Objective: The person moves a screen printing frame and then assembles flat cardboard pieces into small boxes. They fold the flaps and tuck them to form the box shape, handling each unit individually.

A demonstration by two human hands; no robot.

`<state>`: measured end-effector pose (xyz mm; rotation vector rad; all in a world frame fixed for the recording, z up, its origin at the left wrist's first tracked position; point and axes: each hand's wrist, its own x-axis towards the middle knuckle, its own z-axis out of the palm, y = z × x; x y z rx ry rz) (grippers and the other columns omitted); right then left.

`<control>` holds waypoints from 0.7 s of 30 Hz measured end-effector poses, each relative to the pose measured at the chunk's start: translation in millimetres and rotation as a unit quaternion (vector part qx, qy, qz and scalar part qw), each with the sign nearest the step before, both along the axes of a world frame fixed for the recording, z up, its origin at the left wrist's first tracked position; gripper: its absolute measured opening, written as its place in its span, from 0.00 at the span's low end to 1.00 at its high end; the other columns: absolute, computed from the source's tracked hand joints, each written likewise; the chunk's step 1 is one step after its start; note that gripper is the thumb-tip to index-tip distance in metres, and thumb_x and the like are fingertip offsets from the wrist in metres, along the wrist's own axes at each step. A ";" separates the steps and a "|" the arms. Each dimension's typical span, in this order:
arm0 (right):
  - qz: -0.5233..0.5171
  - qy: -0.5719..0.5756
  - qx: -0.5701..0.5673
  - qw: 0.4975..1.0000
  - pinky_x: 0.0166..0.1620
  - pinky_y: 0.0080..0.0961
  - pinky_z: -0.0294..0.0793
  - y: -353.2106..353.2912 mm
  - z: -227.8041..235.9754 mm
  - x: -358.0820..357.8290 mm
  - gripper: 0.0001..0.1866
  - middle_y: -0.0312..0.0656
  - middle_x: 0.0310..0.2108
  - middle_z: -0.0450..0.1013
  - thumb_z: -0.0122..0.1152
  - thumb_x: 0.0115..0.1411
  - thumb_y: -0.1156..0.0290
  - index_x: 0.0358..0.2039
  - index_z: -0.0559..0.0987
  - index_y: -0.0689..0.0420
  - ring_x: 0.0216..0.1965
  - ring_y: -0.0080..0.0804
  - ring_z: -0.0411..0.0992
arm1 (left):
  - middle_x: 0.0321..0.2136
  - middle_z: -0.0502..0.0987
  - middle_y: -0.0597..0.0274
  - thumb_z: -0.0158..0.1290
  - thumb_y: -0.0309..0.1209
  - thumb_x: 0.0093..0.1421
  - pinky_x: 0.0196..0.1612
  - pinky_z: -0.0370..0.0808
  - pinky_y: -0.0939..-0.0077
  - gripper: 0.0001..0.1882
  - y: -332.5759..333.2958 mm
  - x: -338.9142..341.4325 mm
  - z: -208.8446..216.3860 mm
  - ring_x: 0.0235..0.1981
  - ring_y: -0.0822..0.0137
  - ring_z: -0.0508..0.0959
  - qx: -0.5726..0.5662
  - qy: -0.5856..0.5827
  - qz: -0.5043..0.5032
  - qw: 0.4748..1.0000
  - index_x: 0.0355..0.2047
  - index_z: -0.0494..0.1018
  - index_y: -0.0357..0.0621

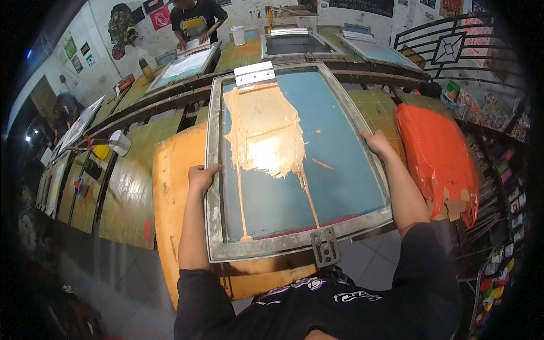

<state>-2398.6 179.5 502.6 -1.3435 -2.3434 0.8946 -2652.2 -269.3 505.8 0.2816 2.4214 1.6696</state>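
Both my hands grip a screen printing frame (299, 243) by its long sides. My left hand (201, 177) is closed on the left rail, thumb over the top. On the opposite rail, my right hand (375, 141) is closed in the same way. Peach-coloured ink (272, 122) lies thick over the upper left of the blue-green mesh (334, 164), with two thin trails running down to the near edge. A squeegee with a white holder (254, 73) rests at the far end, against the ink. A dark slotted metal bracket (324, 247) sits on the near rail.
An orange-yellow board (177, 187) lies under the frame. An orange-red plastic bag (436, 158) stands right of my arm. Other screens (297, 44) lie along the far tables, where another person (195, 22) works. White cups (119, 143) stand left.
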 end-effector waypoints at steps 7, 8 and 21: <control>-0.012 -0.001 0.021 1.000 0.45 0.35 0.68 -16.1 9.3 1.0 0.42 0.66 0.39 0.70 0.57 0.50 0.43 0.39 0.70 0.80 0.43 0.51 0.71 | 0.21 0.77 0.58 0.62 0.30 0.40 0.25 0.71 0.77 0.14 -3.3 -10.3 -7.2 0.20 0.69 0.75 -0.042 -0.010 -0.001 0.999 0.24 0.76 0.30; -0.018 -0.004 0.041 0.999 0.43 0.34 0.69 -13.6 3.4 1.9 0.41 0.65 0.37 0.72 0.59 0.50 0.44 0.37 0.71 0.81 0.41 0.49 0.73 | 0.21 0.77 0.59 0.62 0.30 0.40 0.26 0.71 0.77 0.14 -2.7 -5.6 -6.5 0.20 0.70 0.75 -0.045 0.000 -0.002 0.999 0.24 0.76 0.30; -0.001 0.015 -0.017 1.000 0.45 0.34 0.68 -5.7 -0.7 1.4 0.40 0.64 0.37 0.71 0.56 0.50 0.43 0.36 0.73 0.78 0.42 0.51 0.72 | 0.19 0.76 0.59 0.62 0.35 0.38 0.25 0.69 0.75 0.16 0.2 -4.7 -6.5 0.19 0.69 0.74 -0.062 0.027 0.018 0.998 0.22 0.76 0.31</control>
